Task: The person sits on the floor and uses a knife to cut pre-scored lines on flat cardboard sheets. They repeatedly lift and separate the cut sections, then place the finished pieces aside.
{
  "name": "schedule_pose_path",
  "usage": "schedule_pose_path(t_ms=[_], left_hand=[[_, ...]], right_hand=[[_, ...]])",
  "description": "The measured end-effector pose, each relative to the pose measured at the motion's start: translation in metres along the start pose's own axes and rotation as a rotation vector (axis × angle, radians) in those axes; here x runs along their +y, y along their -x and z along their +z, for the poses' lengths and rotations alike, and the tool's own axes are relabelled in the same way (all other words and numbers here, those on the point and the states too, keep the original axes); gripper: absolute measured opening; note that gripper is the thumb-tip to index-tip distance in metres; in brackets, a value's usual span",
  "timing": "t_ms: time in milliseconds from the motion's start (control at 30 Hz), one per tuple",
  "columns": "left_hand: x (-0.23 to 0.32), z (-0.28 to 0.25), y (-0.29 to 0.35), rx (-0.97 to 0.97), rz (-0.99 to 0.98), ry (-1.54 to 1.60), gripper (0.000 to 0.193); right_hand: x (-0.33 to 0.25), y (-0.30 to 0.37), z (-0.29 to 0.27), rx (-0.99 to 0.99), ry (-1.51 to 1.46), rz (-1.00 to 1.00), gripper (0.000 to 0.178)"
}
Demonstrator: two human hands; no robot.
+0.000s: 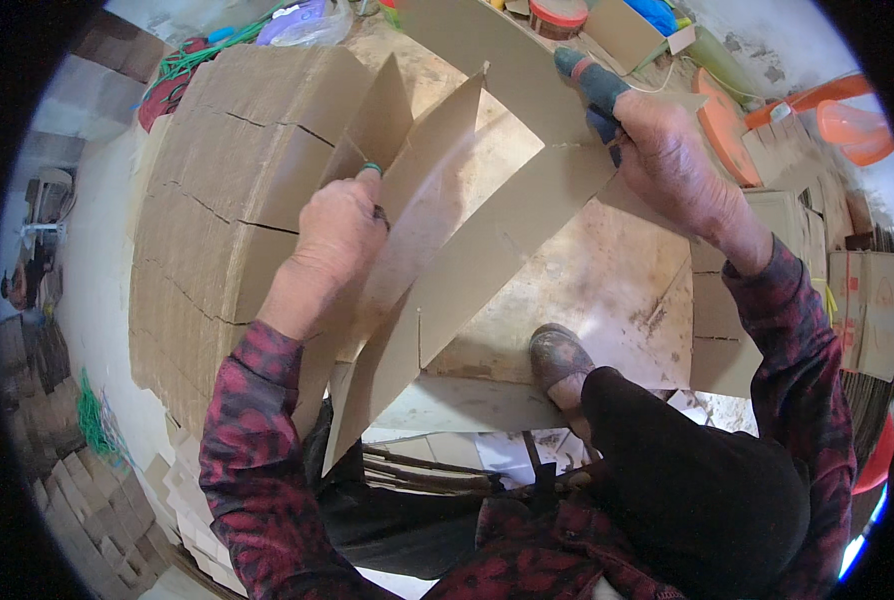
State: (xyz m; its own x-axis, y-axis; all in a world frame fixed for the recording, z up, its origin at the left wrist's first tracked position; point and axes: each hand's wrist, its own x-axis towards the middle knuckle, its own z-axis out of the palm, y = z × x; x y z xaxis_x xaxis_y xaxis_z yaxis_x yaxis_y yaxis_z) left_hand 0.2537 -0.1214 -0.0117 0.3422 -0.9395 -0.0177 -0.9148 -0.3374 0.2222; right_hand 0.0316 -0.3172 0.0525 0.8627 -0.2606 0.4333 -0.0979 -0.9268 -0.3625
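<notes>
A large slotted cardboard sheet (512, 225) stands folded and tilted in front of me, its panels spreading from lower left to the far middle. My right hand (672, 150) is closed at its right edge; the fingers carry dark grey coverings, and one points up along the far panel. On the left, my left hand (342, 230) is closed around a brown cardboard flap (382, 115), with a green band on a fingertip. The flap stands beside a tall stack of cardboard sheets (227, 180) with slits along its side. Part of the left fingers is hidden by the hand itself.
Beneath the sheet lies a worn wooden board (507, 340), with my shoe (559, 355) on it. Farther off are green cord (177, 65), a red-lidded tub (559, 15) and orange plastic pieces (857, 130). Taped cartons (867, 300) stand at the right.
</notes>
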Motion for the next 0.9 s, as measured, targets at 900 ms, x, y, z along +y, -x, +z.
schedule_pose_path(t_ms=[900], left_hand=[[0.059, 0.0, -0.012, 0.092, 0.103, 0.155, 0.041]], right_hand=[[0.029, 0.038, 0.046, -0.331, -0.122, 0.035, 0.017]])
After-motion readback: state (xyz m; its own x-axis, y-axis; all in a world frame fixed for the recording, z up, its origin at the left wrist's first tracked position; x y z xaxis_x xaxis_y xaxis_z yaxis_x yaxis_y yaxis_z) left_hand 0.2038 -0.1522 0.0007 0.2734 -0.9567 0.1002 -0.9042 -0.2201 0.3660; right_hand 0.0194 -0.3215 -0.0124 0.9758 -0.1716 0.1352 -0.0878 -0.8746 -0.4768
